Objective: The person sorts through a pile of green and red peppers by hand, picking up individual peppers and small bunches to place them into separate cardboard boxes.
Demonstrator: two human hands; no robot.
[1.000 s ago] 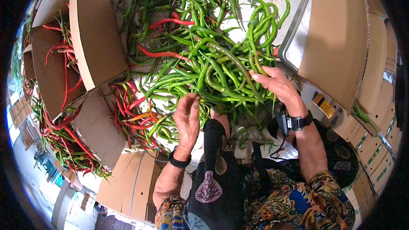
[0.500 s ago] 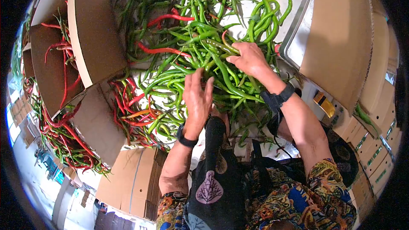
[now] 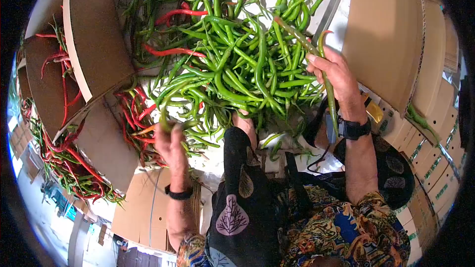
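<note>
My right hand is closed around chili peppers, raised at the right edge of the heap. One is a brownish-green chili pepper pointing up and left; another, green with a reddish curled tip, hangs down past my wrist. My left hand, smeared by motion, is at the left by the red chili peppers. A blurred green chili pepper sticks up from its fingertips. Between my hands lies a big heap of green chili peppers, with a few red ones among them.
Open cardboard boxes stand on the left and right. Red and green peppers fill a container at the far left. Flattened cardboard leans below my left hand. A dark-sleeved arm reaches the heap's near edge.
My right hand has lifted off the heap and moved right with chili peppers in it. My left hand has gone left and down from the heap, a green chili pepper now at its fingertips.
</note>
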